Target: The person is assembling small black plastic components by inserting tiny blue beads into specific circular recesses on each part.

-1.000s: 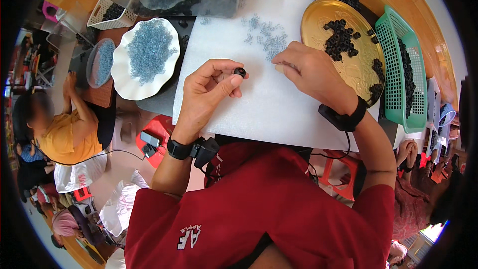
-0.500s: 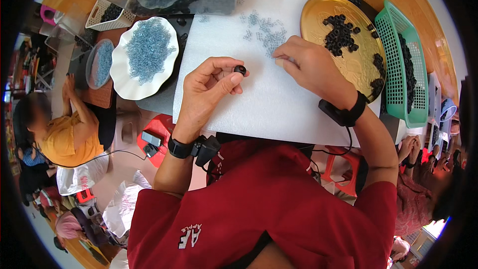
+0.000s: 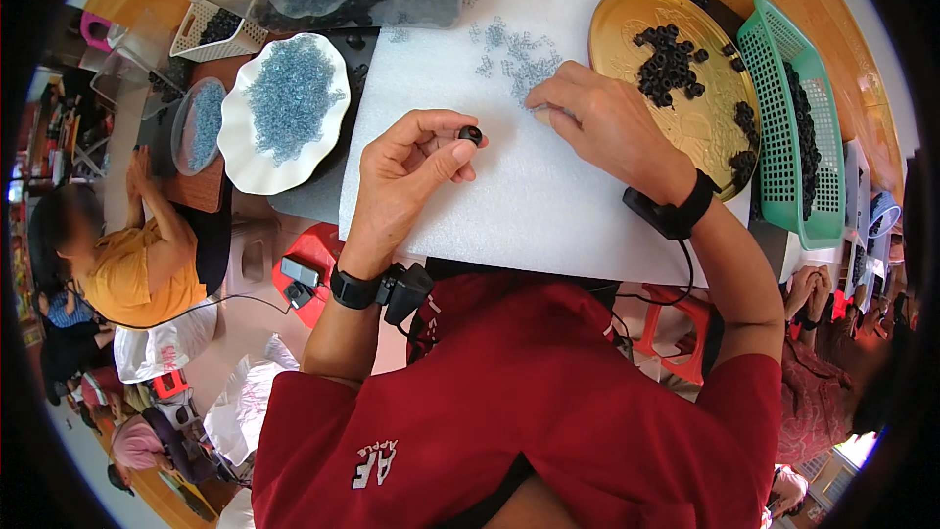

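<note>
Between the thumb and forefinger of my left hand is a small round black plastic piece with a hollow in its end. My right hand is closed in a pinch at the near edge of a loose scatter of small grey-blue pieces that look like springs. Whether a spring is between those fingertips is too small to tell. Both hands are over a white foam sheet, a short way apart.
A gold tray with black pieces lies right, beside a green basket. Left is a white scalloped plate of similar springs. A clear bin stands at the back. A person in yellow sits left.
My right hand has shifted slightly left and away from me along the edge of the scattered springs. My left hand keeps the black piece in nearly the same place.
</note>
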A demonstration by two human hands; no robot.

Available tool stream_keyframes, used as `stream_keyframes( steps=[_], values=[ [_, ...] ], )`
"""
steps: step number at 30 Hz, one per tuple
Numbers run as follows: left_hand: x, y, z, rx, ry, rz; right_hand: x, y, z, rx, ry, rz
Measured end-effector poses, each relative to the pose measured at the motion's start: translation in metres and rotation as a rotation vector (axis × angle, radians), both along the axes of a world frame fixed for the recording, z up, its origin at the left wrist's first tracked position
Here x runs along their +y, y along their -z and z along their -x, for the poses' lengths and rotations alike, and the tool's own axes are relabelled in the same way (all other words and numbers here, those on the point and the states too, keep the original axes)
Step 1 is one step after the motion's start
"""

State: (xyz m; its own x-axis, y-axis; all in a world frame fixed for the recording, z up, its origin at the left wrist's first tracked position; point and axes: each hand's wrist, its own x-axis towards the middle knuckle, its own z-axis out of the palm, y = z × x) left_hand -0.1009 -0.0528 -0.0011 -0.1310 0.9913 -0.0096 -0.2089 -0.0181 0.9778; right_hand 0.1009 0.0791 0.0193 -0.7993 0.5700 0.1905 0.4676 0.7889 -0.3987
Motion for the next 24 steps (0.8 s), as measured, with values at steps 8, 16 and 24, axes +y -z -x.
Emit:
stream_keyframes(
  steps=[8, 16, 24],
  values=[
    [0.000, 0.000, -0.001, 0.017, -0.005, 0.006, -0.001, -0.004, -0.004, -0.031, 0.022, -0.007],
    [0.000, -0.001, -0.002, 0.020, -0.008, 0.020, -0.001, -0.004, 0.008, -0.039, -0.023, -0.034],
    [0.002, 0.000, 0.001, 0.028, 0.003, 0.002, -0.001, 0.005, 0.013, -0.062, -0.031, -0.121]
  ],
)
